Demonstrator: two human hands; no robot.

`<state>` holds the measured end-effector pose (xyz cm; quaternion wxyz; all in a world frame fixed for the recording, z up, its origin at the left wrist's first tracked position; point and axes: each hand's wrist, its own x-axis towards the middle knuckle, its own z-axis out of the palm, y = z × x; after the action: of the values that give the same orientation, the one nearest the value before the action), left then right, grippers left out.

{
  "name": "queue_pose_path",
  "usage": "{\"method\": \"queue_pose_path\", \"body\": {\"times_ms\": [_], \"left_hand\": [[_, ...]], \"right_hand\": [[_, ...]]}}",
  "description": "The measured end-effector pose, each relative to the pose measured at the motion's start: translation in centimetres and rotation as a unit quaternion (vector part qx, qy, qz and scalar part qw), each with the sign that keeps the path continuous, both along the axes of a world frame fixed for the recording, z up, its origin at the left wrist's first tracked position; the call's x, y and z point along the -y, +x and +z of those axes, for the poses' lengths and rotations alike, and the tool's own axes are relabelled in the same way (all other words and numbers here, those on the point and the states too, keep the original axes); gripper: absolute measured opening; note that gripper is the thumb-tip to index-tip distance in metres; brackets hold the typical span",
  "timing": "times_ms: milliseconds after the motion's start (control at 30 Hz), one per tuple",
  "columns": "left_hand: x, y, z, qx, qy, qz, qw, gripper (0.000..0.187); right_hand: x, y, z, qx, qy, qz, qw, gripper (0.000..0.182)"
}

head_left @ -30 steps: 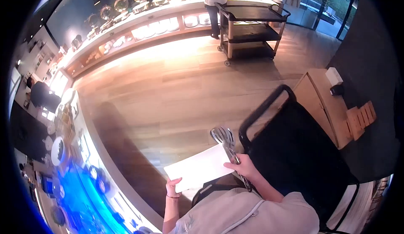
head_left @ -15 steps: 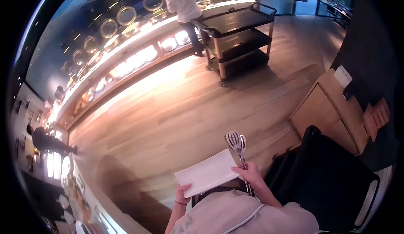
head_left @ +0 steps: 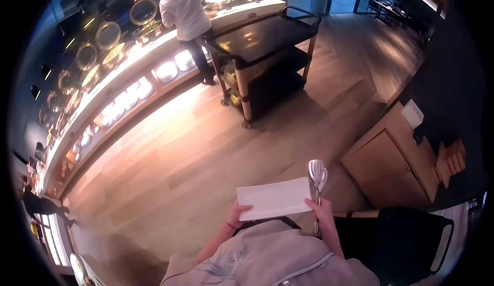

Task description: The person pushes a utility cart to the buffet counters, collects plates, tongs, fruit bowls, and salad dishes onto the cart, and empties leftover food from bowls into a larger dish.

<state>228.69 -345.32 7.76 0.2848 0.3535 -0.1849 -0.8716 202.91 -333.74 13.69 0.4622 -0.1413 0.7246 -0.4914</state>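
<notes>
A white rectangular plate (head_left: 274, 198) is held level in front of my body, low in the view. My left hand (head_left: 238, 213) grips its left end, thumb on top. At the opposite end my right hand (head_left: 322, 211) is closed on the plate's edge, thumb over the rim. That same hand also holds metal serving tongs (head_left: 318, 175), slotted heads pointing up and handles running down past the palm. The undersides of both hands' fingers are partly hidden.
A black three-tier trolley (head_left: 262, 44) stands ahead near a long lit buffet counter (head_left: 128, 59). A person in a white top (head_left: 188, 13) works there; another person (head_left: 43, 203) is at far left. On the right are a wooden cabinet (head_left: 381, 167) and a black chair (head_left: 391, 239).
My view has turned and moved forward, so the trolley and counter appear nearer and further left. The plate and tongs, still in my hands, have shifted slightly right in view.
</notes>
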Motion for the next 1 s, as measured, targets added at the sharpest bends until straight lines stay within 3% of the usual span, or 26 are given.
{"method": "queue_pose_path", "body": {"times_ms": [133, 267, 467, 600, 633, 667, 733, 800, 1000], "left_hand": [[10.6, -5.2, 1.3, -0.086, -0.047, -0.089, 0.991, 0.045], [20.4, -10.3, 1.4, -0.019, -0.054, -0.135, 0.989, 0.046], [35.5, -19.0, -0.6, 0.012, -0.064, -0.111, 0.992, 0.042], [44.7, -24.8, 1.6, -0.01, -0.091, 0.038, 0.995, 0.039], [47.8, -26.0, 0.3, 0.007, -0.112, 0.093, 0.989, 0.039], [50.4, -26.4, 0.7, 0.018, -0.094, 0.078, 0.992, 0.041], [56.0, -27.9, 0.5, 0.012, -0.188, 0.116, 0.975, 0.043], [60.8, -29.0, 1.1, 0.028, -0.213, 0.157, 0.964, 0.044], [76.5, -28.6, -1.7, 0.075, -0.112, 0.319, 0.938, 0.046]], "right_hand": [[6.8, -2.6, 0.9, -0.01, -0.023, -0.065, 0.998, 0.025], [12.3, -5.6, 0.9, 0.031, -0.049, -0.158, 0.986, 0.024], [18.1, -13.7, -2.3, 0.058, -0.033, -0.278, 0.958, 0.025], [22.6, -21.8, -5.3, 0.054, -0.001, -0.294, 0.954, 0.028], [24.2, -23.6, -5.3, 0.055, -0.001, -0.289, 0.956, 0.028], [25.8, -25.4, -4.9, 0.074, -0.014, -0.29, 0.954, 0.027], [30.1, -28.9, -4.1, 0.093, -0.03, -0.286, 0.953, 0.026], [34.2, -32.0, -2.8, 0.027, -0.042, -0.256, 0.965, 0.023], [46.0, -38.0, -1.2, 0.039, -0.049, -0.215, 0.975, 0.022]]}}
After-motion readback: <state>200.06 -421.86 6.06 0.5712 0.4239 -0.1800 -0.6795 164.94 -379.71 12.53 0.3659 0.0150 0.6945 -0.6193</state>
